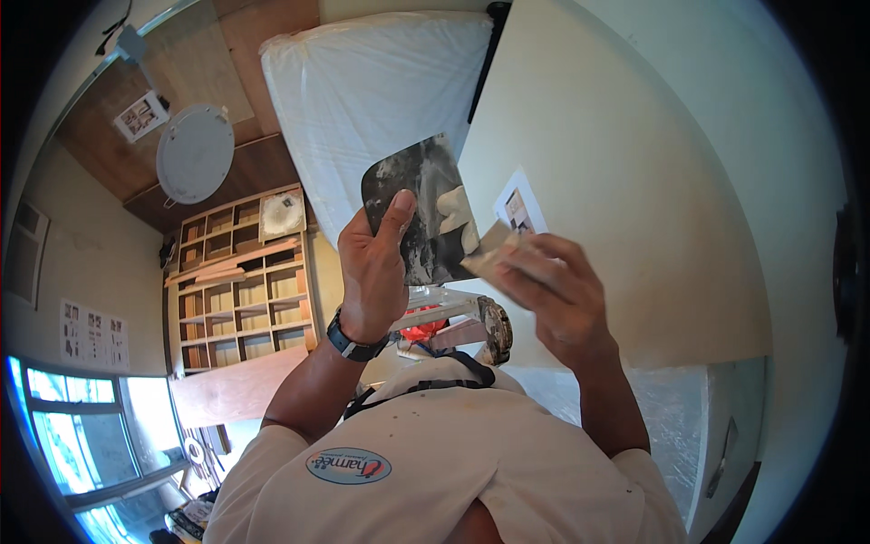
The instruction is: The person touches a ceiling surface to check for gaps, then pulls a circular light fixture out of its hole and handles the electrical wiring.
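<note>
My left hand [376, 263] grips a dark, flat palette plate [420, 204] with rounded corners, the thumb pressed on its face. Greyish smears cover the plate, and a lump of pale putty [451, 210] sits near its right edge. In my right hand [559, 295] is a tan, flat putty scraper [489, 252], pinched between fingers and thumb. Its edge meets or nearly meets the plate's lower right corner; whether they touch I cannot tell. The right fingers are slightly blurred and hide part of the scraper.
A metal stepladder [444, 308] stands close below my hands. Plastic sheeting [372, 82] covers a large item ahead. To the left are a wooden grid frame [240, 304], a round grey disc [195, 154] and windows [86, 431]. A broad pale wall [616, 181] lies on the right.
</note>
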Motion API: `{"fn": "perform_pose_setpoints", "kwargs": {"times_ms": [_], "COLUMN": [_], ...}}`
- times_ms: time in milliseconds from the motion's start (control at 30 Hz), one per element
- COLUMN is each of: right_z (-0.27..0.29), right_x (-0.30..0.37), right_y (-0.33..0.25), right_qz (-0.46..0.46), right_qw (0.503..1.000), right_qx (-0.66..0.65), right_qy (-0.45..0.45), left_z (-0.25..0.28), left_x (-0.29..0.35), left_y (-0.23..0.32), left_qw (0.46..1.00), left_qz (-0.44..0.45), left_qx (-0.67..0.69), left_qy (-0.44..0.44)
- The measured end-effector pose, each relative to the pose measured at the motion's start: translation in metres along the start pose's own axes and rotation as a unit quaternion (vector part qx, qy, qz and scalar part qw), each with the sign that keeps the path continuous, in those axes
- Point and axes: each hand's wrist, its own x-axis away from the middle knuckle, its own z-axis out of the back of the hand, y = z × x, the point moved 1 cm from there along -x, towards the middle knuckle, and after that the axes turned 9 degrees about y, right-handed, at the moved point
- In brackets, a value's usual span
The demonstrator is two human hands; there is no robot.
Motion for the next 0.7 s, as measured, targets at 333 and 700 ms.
{"fn": "perform_pose_setpoints", "kwargs": {"times_ms": [333,700], "right_z": [0.099,0.24], "right_x": [-0.005,-0.039], "right_y": [-0.014,-0.039], "right_qz": [-0.214,0.066], "right_qw": [0.95,0.824], "right_qx": [-0.155,0.13], "right_qy": [0.165,0.547], "left_z": [0.032,0.046], "left_x": [-0.034,-0.046], "left_y": [-0.039,-0.178], "left_qw": [0.984,0.962], "left_qz": [0.025,0.176], "left_qx": [-0.167,-0.163], "left_qy": [-0.055,-0.13]}}
